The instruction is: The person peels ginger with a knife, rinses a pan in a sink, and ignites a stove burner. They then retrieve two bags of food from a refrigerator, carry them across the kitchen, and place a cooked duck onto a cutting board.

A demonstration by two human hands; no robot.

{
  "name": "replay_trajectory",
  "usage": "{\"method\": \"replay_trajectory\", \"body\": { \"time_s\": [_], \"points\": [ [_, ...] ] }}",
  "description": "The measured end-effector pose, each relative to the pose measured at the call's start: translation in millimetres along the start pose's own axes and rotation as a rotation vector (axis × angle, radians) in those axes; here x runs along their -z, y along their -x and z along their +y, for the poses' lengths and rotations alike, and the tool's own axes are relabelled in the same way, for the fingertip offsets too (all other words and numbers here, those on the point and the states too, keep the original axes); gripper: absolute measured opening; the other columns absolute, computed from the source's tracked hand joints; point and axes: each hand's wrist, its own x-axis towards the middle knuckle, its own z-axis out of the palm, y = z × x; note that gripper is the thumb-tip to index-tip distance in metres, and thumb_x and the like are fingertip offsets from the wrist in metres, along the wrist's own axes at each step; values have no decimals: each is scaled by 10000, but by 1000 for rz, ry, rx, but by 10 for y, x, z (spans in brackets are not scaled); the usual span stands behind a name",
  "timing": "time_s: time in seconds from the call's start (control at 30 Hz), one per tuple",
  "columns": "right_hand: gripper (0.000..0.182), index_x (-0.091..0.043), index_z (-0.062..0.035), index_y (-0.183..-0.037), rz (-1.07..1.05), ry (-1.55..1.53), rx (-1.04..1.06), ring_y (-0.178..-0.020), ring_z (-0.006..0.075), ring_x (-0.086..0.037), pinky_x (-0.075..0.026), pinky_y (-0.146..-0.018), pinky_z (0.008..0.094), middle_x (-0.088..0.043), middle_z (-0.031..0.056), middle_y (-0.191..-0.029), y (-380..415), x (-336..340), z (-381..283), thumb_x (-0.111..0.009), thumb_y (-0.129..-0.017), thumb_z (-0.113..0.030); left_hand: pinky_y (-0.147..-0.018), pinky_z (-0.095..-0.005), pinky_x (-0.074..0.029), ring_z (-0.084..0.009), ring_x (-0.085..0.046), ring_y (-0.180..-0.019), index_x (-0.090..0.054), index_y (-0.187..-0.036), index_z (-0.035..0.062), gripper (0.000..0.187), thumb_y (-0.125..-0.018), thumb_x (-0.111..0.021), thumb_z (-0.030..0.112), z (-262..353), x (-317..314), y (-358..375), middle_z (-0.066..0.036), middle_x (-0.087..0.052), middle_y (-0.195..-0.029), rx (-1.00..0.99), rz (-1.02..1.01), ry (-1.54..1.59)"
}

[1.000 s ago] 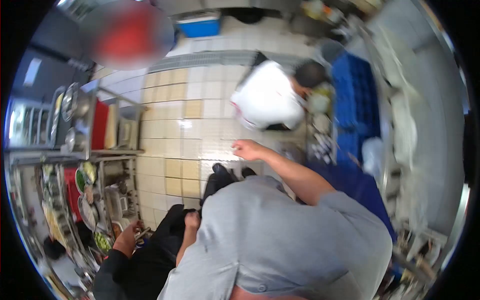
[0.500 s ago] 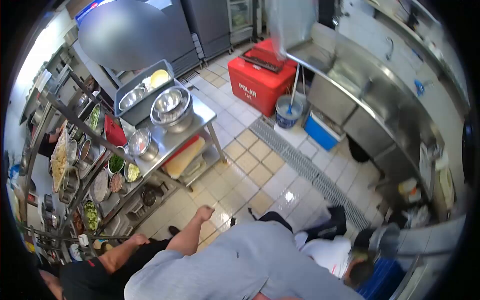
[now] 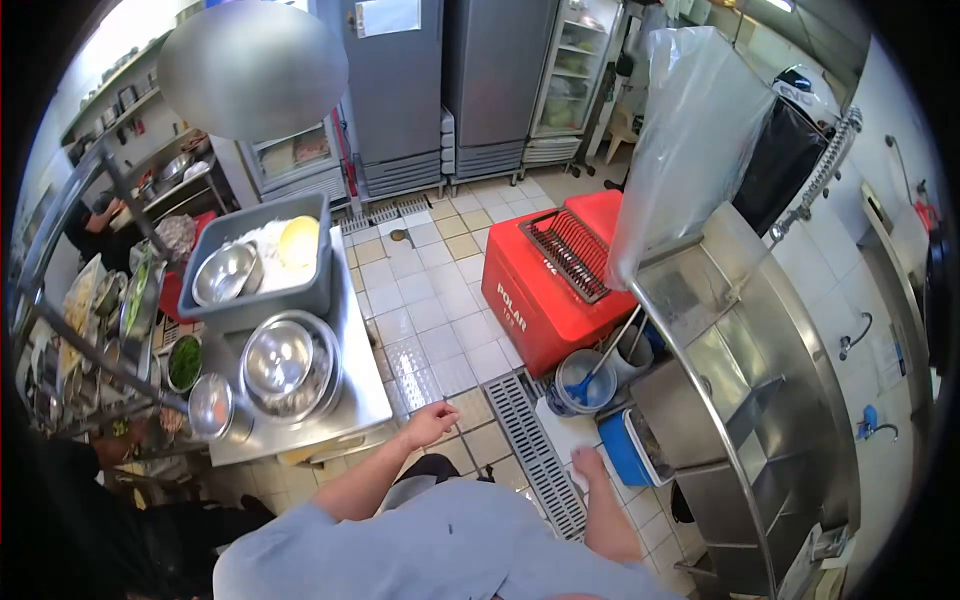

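Note:
My left hand (image 3: 431,425) hangs in front of me over the tiled floor, its fingers curled in and nothing visible in them. It is nearest to the steel table (image 3: 350,385) on the left. My right hand (image 3: 588,464) is low on the right, next to the blue tub (image 3: 626,450). Its fingers look curled, and a small pale patch shows beneath them; I cannot make out whether it is held. On the table are nested steel bowls (image 3: 280,360) and a grey bin (image 3: 255,312) with a steel bowl and a yellow bowl inside.
A red cooler (image 3: 520,310) bears a dark rack. Beside it stands a bucket (image 3: 585,375) with a blue-headed tool. Steel sinks (image 3: 690,400) line the right; a drain grate (image 3: 530,440) crosses the floor. A person in black (image 3: 170,530) is close on my left.
My view has swung forward, bringing the fridges and cooler more fully into sight. My right hand has come into view. The person in white at the lower right is out of view.

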Motion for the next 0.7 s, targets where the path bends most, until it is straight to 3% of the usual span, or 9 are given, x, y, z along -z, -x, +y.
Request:
{"method": "replay_trajectory", "body": {
  "time_s": [0.03, 0.07, 0.17, 0.33, 0.43, 0.47, 0.53, 0.57, 0.7],
  "points": [
    [277, -685, -33, -933, 103, -81, 175, -876, 416, -659, -519, -806, 509, -695, 225, -918, -804, 318, -41, -520, -918, -255, -743, -311, -537, -163, -660, -824, -633, -1103, 27, 300, -963, -620, 291, 350, 166, -38, -65, -680, -956, 69, 52, 162],
    [262, -694, -44, -1019, 116, -260, -144, -1008, 378, -661, -530, -854, 436, -699, 205, -1036, -1423, 1004, -602, -611, -880, -250, -730, -302, -537, -155, -652, -808, -613, -1106, 21, 281, -978, -607, 271, 600, 353, -226, -60, -666, -965, 132, 105, 323],
    [289, -687, -55, -1066, 296, -319, 50, -948, 355, -688, -540, -840, 417, -709, 196, -980, -2963, 1940, -1291, -648, -888, -279, -719, -314, -541, -188, -671, -841, -585, -1127, 45, 287, -982, -601, 292, 657, 831, -995, -91, -675, -1016, 192, 207, 490],
    [260, -704, -62, -1024, 214, -336, 52, -924, 337, -694, -545, -822, 415, -707, 198, -957, -4584, 1799, -1310, -645, -893, -279, -708, -332, -529, -208, -667, -845, -572, -1097, 60, 294, -961, -616, 317, 1072, 1771, -2589, -91, -669, -1026, 199, 291, 683],
    [248, -721, -84, -971, -109, -83, -56, -875, 355, -688, -545, -768, 452, -716, 179, -926, -4849, 1175, -668, -646, -860, -293, -712, -336, -527, -206, -665, -852, -577, -1091, 68, 283, -971, -606, 323, 1628, 2357, -3385, -91, -671, -1032, 91, 274, 618],
    [197, -724, -83, -868, -210, 283, 164, -838, 352, -689, -544, -726, 462, -720, 170, -912, -4834, 937, -389, -653, -816, -259, -712, -336, -527, -206, -665, -852, -577, -1091, 68, 283, -971, -606, 323, 1859, 2585, -3713, -91, -671, -1032, 76, 258, 601],
    [178, -763, -117, -848, -475, 305, 59, -849, 316, -705, -557, -691, 447, -729, 148, -902, -4505, 1196, -509, -696, -699, -187, -714, -334, -527, -203, -665, -850, -581, -1092, 69, 279, -977, -605, 321, 2181, 2999, -4252, -87, -672, -1035, 36, 247, 541],
    [305, -688, -13, -1061, -618, 101, -181, -1018, 364, -676, -546, -807, 455, -691, 228, -1082, -4392, 553, 29, -538, -908, -230, -714, -327, -526, -193, -662, -848, -581, -1112, 62, 279, -979, -610, 306, 2335, 3187, -4539, -82, -672, -1031, 4, 247, 516],
    [280, -708, -75, -1031, -847, 48, -216, -841, 302, -689, -544, -684, 435, -702, 170, -949, -4755, 369, -166, -543, -930, -277, -695, -312, -520, -152, -657, -832, -606, -1128, 49, 259, -982, -606, 263, 2205, 3891, -5931, -58, -678, -981, -37, 210, 269]
  ]
}}
